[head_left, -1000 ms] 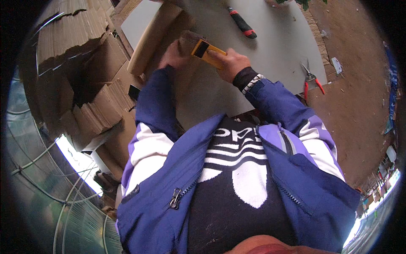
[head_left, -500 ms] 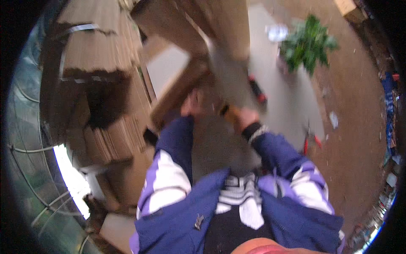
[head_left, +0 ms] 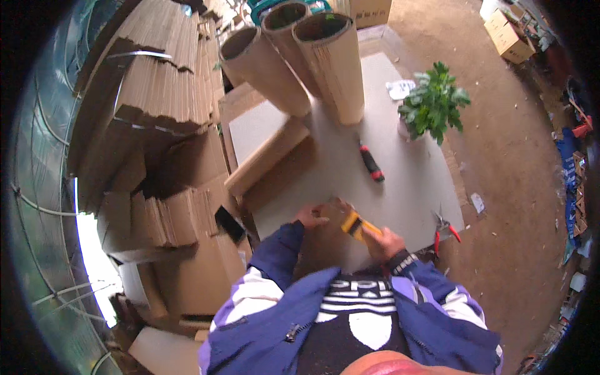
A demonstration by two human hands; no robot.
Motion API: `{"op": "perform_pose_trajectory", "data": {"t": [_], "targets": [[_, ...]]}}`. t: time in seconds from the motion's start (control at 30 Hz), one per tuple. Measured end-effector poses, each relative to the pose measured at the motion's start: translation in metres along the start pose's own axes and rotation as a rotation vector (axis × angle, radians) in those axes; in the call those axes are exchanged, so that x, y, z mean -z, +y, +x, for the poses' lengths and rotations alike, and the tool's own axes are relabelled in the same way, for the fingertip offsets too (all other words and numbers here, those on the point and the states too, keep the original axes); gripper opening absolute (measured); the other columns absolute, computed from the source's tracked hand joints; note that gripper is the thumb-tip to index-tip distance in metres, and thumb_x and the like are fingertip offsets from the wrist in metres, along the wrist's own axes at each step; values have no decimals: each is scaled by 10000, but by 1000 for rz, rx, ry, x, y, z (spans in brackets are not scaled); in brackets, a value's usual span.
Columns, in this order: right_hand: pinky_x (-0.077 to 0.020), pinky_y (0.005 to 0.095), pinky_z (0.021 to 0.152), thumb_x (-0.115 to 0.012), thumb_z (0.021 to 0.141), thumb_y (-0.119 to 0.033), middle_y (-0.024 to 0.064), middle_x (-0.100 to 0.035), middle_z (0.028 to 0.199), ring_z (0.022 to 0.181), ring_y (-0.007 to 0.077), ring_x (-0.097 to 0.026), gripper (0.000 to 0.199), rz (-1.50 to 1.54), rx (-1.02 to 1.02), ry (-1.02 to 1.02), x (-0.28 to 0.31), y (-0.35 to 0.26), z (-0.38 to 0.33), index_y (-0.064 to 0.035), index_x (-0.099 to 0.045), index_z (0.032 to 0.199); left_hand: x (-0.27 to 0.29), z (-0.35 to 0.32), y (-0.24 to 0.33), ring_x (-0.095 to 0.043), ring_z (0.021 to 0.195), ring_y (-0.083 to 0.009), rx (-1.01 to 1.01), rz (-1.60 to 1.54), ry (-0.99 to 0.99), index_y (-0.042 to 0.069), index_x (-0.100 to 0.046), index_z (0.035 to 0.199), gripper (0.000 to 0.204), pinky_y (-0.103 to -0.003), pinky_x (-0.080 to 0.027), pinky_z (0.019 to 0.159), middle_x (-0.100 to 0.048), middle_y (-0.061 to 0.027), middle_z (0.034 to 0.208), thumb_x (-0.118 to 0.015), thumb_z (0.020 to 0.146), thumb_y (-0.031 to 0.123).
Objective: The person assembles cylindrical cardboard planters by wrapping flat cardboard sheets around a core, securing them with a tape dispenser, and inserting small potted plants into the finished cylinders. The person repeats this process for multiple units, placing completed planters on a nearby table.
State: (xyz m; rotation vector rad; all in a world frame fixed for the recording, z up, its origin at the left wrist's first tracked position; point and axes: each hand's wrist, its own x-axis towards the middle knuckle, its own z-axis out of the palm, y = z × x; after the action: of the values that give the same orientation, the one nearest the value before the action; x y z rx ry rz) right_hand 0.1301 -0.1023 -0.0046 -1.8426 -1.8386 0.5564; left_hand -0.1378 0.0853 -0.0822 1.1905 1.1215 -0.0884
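My right hand (head_left: pixel 384 242) is closed around the yellow handle of a tool with a black band (head_left: pixel 354 225); its working end is blurred, so its kind is unclear. Left of it, my left hand (head_left: pixel 310 217) is curled at the side of a brown piece (head_left: pixel 322 240), smeared by motion, that lies between both hands in front of my chest. A red-and-black handled tool (head_left: pixel 372 164) rests on the grey tabletop (head_left: pixel 406 194) beyond my right hand. Pliers with red handles (head_left: pixel 445 234) lie by the table's right edge.
Three hollow brown tubes (head_left: pixel 334 75) stand at the table's far side. A long brown piece (head_left: pixel 269 156) lies at its left, and a leafy potted plant (head_left: pixel 434 103) stands at the right. Stacked flattened cardboard (head_left: pixel 162 87) fills the left side. Boxes (head_left: pixel 509 37) sit on the brown floor.
Both hands have come down toward my body, the right one still carrying the yellow tool. My view has shifted and sharpened, bringing the tubes' open tops into sight.
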Motion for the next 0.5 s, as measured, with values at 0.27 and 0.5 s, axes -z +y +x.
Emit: {"op": "perform_pose_trajectory", "data": {"t": [0.27,0.5], "targets": [[-543,445,590,-750,766,-230,131,-567,825,689,336,-647,566,109,40,-143,48,-25,9,-319,-597,1303,-36,-22,12,-543,1250,-372,-163,574,628,45,-468,1378,1072,-426,-459,1037,-549,-203,1367,-923,501,460],[-535,441,576,-747,757,-211,112,-561,813,686,324,-647,538,-65,-13,-178,8,-3,14,-340,-622,1264,51,-11,-2,-515,1312,-324,-97,357,280,34,-475,1418,1030,-389,-415,1098,-544,-181,1409,-923,560,387]]}}
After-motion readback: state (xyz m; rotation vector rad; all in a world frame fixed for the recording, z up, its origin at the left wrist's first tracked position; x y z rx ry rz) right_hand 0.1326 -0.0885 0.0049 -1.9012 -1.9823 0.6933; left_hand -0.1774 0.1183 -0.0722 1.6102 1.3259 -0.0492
